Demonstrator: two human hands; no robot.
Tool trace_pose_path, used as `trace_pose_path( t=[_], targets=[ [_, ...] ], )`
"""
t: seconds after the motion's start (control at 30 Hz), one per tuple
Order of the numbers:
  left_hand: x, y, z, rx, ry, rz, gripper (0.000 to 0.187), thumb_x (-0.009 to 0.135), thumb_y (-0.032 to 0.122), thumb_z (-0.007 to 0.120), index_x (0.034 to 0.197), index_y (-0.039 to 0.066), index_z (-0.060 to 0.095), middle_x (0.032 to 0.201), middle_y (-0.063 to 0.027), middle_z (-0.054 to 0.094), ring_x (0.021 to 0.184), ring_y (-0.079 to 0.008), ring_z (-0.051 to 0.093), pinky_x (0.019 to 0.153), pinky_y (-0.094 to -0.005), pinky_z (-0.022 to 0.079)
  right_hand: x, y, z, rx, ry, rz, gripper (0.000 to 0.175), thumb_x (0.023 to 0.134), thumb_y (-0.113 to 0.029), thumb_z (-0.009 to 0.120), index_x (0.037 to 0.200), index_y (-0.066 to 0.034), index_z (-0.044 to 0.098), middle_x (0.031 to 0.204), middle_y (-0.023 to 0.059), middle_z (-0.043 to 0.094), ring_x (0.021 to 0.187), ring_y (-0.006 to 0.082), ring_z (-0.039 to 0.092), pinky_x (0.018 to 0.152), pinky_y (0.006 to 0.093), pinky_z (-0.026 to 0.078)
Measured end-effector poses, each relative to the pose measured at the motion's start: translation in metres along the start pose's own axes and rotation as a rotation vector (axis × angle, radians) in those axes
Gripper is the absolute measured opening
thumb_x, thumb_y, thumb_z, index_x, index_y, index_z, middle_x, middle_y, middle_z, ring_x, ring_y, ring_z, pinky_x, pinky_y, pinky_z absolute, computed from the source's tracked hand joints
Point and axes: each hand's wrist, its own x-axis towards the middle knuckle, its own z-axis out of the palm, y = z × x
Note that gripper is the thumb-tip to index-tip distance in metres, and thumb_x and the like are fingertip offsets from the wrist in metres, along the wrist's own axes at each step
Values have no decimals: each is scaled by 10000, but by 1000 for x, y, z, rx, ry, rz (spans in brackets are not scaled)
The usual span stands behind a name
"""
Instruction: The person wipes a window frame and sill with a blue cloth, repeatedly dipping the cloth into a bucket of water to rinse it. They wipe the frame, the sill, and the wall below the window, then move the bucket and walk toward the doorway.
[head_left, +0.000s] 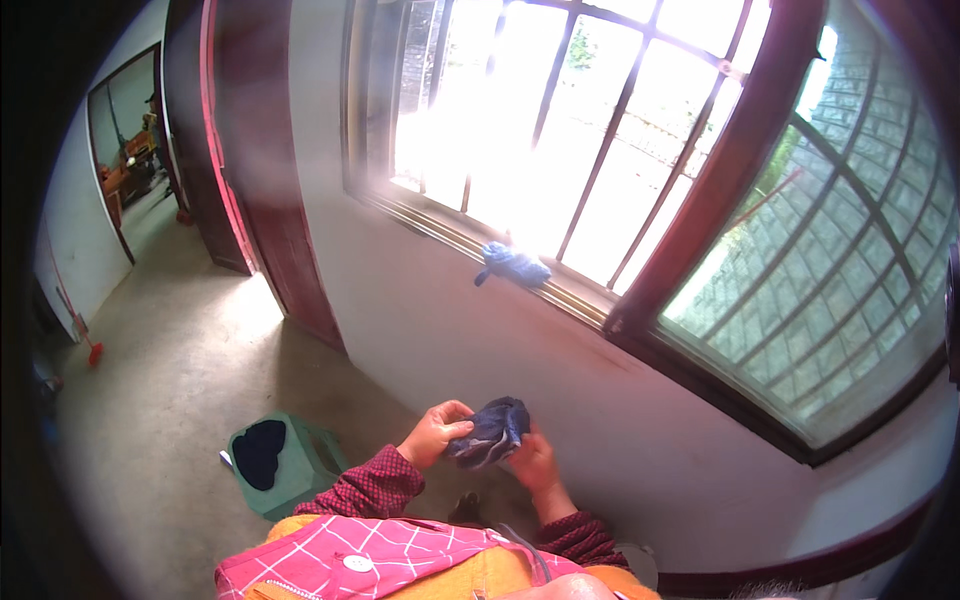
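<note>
A bunched dark blue cloth (491, 431) is held between both hands in front of my body, near the wall under the window. My left hand (441, 433) grips its left side, the thumb lying on top. On the right side, my right hand (534, 459) holds the cloth, its fingertips partly hidden behind the fabric. Paler folds show along the cloth's lower edge. Whether it is a garment or a rag I cannot tell. Another cloth, light blue and bundled (516, 265), lies on the window sill above my hands.
A green plastic stool (289, 487) with a dark cloth (259, 454) on its seat stands at my left. Ahead is a barred window (570, 135), with a dark-framed pane (817, 247) at right. A red broom (94, 354) leans far left, near an open doorway (135, 150).
</note>
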Motion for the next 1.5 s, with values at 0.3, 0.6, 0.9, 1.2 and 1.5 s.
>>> trace_pose_path(
  t=[0.3,0.6,0.9,1.2,1.5],
  targets=[
    [76,8,-27,784,152,195,102,830,116,643,909,52,645,905,-86,613,858,-213,605,764,-327,482,90,-16,-23,-615,-26,185,562,844,-316,682,1298,-42,496,1222,104,583,1071,253,600,868,384,515],
    [109,20,-66,1328,-10,195,82,808,137,612,850,89,664,901,-126,601,860,-331,610,724,-430,486,112,-40,-43,-1220,-279,222,682,832,-372,692,1378,-44,449,1372,214,491,1293,342,451,1066,438,367],
    [159,144,-60,889,-269,609,88,788,29,657,876,42,661,762,-142,641,641,-296,610,599,-348,495,91,-36,-44,-1483,-153,405,539,936,-403,528,1319,-24,504,1324,260,504,1251,395,463,1065,459,348],
    [225,225,-57,1052,-289,967,639,720,373,788,1243,83,560,1164,-163,559,1062,-324,560,896,-456,464,62,15,-58,-1484,348,210,474,1007,-337,400,1345,-10,463,1353,246,478,1274,365,438,1085,447,322],
    [248,200,-56,1012,-445,1034,449,736,243,757,1148,120,628,1069,-134,609,960,-315,609,841,-398,489,42,17,-63,-1400,577,416,493,1023,-344,350,1392,-24,413,1412,235,419,1326,336,383,1107,439,292]
  ],
)
